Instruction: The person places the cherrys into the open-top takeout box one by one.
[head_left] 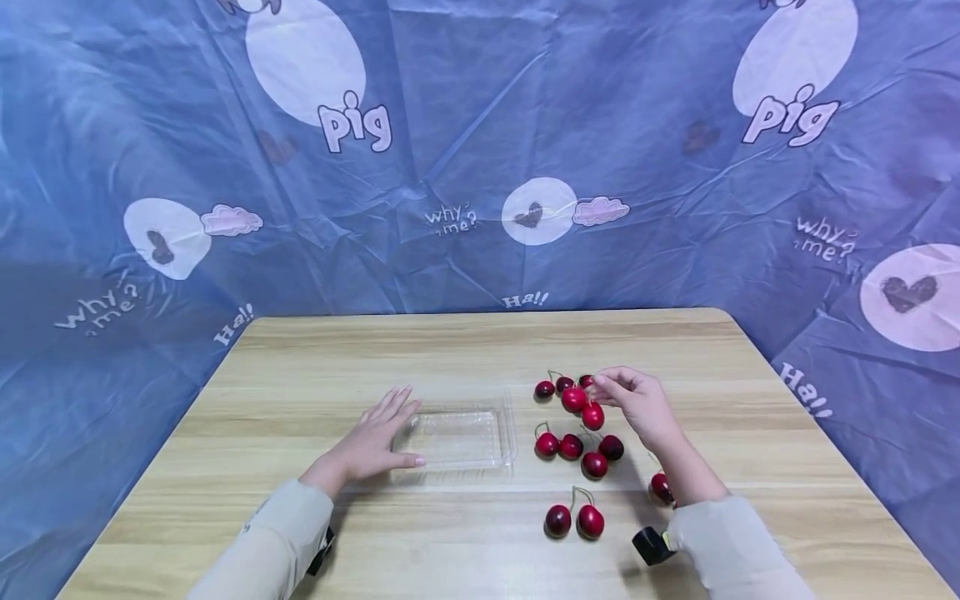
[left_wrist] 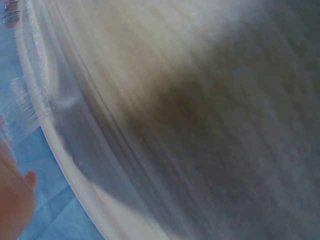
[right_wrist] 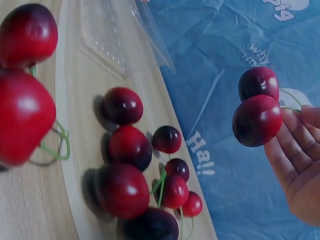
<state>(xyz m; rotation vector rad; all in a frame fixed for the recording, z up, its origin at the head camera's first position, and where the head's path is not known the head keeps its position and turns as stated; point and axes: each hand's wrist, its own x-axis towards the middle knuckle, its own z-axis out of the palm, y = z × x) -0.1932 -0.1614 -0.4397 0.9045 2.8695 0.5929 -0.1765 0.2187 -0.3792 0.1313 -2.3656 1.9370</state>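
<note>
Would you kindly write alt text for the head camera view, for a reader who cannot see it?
A person's right hand lifts a pair of glossy red cherries by the stems above other loose cherries on a light wooden table. Their left hand rests flat against an empty clear plastic tray, before a blue cartoon-printed cloth backdrop.

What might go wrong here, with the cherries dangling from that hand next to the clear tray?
1. The right hand pinches a cherry pair only by thin stems; they might slip or snap, and the fruit could roll.
2. Loose cherries lie right under that hand, so a sleeve may knock them.
3. The clear tray looks light; the left hand merely rests at its edge, so it might slide.
</note>
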